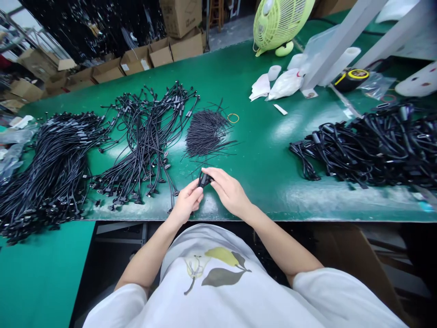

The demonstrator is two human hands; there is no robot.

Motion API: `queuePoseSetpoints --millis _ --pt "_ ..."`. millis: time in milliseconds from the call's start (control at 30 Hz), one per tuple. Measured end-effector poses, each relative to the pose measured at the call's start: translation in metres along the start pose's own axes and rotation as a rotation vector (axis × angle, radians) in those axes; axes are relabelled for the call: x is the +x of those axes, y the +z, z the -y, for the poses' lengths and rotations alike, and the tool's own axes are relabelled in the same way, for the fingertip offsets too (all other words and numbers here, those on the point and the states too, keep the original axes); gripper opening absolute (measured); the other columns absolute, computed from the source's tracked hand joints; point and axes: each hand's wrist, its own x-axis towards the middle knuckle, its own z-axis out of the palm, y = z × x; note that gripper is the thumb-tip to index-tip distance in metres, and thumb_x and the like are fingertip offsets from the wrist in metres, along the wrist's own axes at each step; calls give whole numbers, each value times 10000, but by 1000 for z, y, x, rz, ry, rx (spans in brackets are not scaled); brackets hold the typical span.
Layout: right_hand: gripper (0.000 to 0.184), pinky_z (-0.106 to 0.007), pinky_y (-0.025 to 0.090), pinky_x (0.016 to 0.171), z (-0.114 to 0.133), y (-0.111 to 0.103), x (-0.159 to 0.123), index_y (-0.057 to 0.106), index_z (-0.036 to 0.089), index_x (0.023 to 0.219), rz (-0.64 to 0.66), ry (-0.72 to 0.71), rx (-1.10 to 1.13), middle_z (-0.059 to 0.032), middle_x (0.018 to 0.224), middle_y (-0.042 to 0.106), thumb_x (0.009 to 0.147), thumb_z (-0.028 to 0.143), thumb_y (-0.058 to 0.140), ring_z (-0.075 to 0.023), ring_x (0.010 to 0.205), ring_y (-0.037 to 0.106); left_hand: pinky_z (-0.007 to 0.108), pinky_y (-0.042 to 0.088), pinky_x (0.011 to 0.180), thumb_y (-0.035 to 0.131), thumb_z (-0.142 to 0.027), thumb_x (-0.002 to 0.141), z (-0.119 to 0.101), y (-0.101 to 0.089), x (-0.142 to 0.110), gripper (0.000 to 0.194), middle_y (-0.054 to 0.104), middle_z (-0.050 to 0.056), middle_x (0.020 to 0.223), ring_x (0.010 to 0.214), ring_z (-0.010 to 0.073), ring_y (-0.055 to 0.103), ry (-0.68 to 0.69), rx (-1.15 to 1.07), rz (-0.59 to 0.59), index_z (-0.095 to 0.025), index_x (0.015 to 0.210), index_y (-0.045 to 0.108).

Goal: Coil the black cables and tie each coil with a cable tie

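Just in front of my body, at the bench's near edge, a folded black cable [205, 179] is between my two hands. My left hand [187, 200] pinches its lower left side with thumb and fingers. From the right, my right hand [229, 189] closes its fingertips on the upper end, hiding part of it. Directly beyond my hands lies a pile of short thin black ties [206, 132], with a few strays close to my fingers. Loose black cables [146, 132] with plugs at their ends spread out to the left of that pile.
A thick heap of straight cables [64, 155] lies far left. Folded cable bundles [368, 143] are piled at the right. Behind are a yellow-green fan [282, 23], a metal post [341, 45], a tape measure [351, 79], white rolls and a yellow rubber band [233, 118]. Cardboard boxes [136, 60] line the far edge.
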Motion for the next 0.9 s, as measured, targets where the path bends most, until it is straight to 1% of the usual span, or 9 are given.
queuePoseSetpoints --millis 133,233,333,400,467,533,700,800,900 --pt "366 -406 446 1024 -7 -1 -7 519 238 1307 43 63 51 -93 1245 589 987 249 343 -193 1174 542 177 155 376 669 -517 772 7 -3 1 656 378 -101 547 373 24 224 -48 38 33 -136 1280 506" --pt "445 -404 505 950 -9 8 -13 382 277 1415 -6 227 177 -100 1336 524 972 314 396 -193 1096 594 180 288 427 633 -503 813 14 0 8 532 433 -75 599 429 42 329 86 17 -83 -164 1213 539" --pt "619 -406 543 889 -9 26 -21 255 273 1474 -46 333 198 -137 1408 434 917 382 501 -214 1081 605 253 482 757 520 -517 886 19 9 18 493 624 52 959 815 126 596 281 19 -108 -191 1256 517" --pt "599 -442 502 963 -13 32 -24 301 244 1457 -37 328 103 -147 1418 421 905 365 502 -248 1202 536 325 439 965 485 -524 898 19 14 24 568 548 112 1293 1135 198 552 349 127 16 -206 1366 436" --pt "508 -463 460 1014 -21 24 -26 378 224 1415 -32 338 8 -137 1356 500 919 310 443 -251 1239 509 367 395 1039 516 -493 888 15 12 26 620 484 126 1398 1225 230 507 382 382 132 -214 1425 384" --pt "443 -449 484 975 -33 -3 -27 455 216 1360 -32 391 -64 -110 1204 619 923 276 408 -239 1137 583 387 398 1033 520 -434 893 2 -1 25 575 570 133 1300 1148 234 559 423 705 86 -198 1409 423" --pt "380 -423 461 957 -65 -133 -37 572 172 1247 -366 490 -624 -126 1181 644 904 282 450 -259 1087 597 450 438 946 376 -382 939 -54 -94 45 519 659 151 1083 1020 291 598 457 1335 -523 -145 1395 446" --pt "415 -462 433 930 -77 -211 -48 553 137 1277 -532 606 -1017 -175 1205 612 900 272 444 -302 1098 567 492 443 921 373 -413 926 -74 -147 79 541 656 179 1098 1023 339 603 311 1572 -555 -141 1386 463" --pt "383 -494 417 889 -85 -260 -58 598 125 1222 -584 743 -1193 -209 1147 620 908 266 431 -332 1059 561 421 461 900 358 -432 924 -77 -167 95 486 674 142 1085 1024 308 609 268 1516 -482 -162 1274 559"
